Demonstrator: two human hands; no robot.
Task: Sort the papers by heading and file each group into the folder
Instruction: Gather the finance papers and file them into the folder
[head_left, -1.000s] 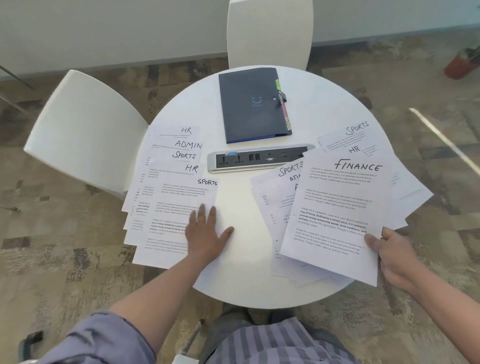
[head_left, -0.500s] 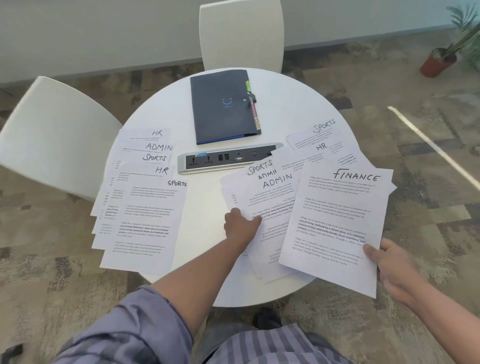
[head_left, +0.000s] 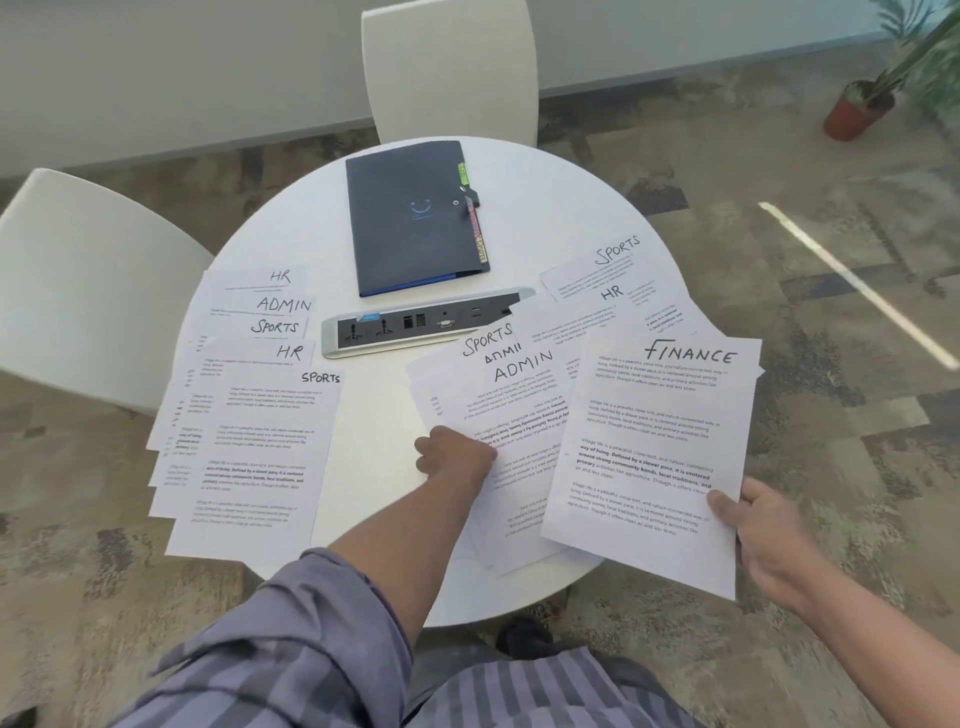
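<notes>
White table (head_left: 571, 218), folder (head_left: 410, 218) behind power strip (head_left: 415, 325), right hand (head_left: 769, 530) pinching FINANCE sheet (head_left: 654, 441), left hand (head_left: 454, 454) gripping ADMIN sheet (head_left: 498, 410)

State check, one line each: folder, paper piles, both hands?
Folder: closed, strap snapped, flat on table.
Left pile: fanned, SPORTS sheet on top, untouched.
Middle pile: fanned, ADMIN sheet on top, under the left hand.
FINANCE sheet: pinched at its lower right corner.
Left hand: resting on middle pile.
Right hand: pinching FINANCE sheet.
</notes>
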